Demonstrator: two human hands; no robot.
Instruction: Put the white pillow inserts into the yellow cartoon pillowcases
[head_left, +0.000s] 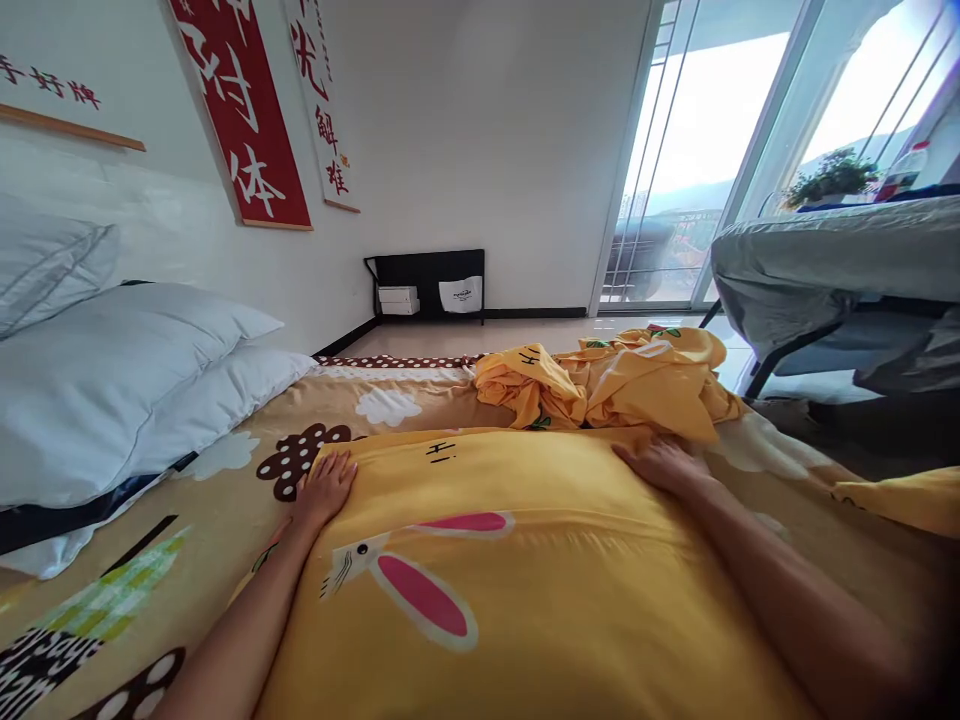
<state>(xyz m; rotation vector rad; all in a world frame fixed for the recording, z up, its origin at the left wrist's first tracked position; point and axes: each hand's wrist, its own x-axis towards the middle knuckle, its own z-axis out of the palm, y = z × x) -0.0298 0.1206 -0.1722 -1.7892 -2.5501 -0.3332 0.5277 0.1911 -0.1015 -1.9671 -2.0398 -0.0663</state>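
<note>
Hands press flat on a yellow pillow (525, 560) printed with a pink-eared rabbit, seen from the head camera looking forward and down. The pillow lies across a patterned bedsheet (225, 520) directly in front of the person. The left hand (324, 487) rests on the pillow's upper left corner, fingers spread and gripping nothing. The right hand (664, 464) lies palm down on the upper right corner, fingers likewise apart and extended. Just beyond the pillow sits a crumpled yellow cloth (607, 385), touching its far edge. Two white pillows (112, 380) are stacked at the left against the wall. Red banners (244, 110) hang above them. A grey covered table (832, 260) stands at the right near glass doors (705, 150).
</note>
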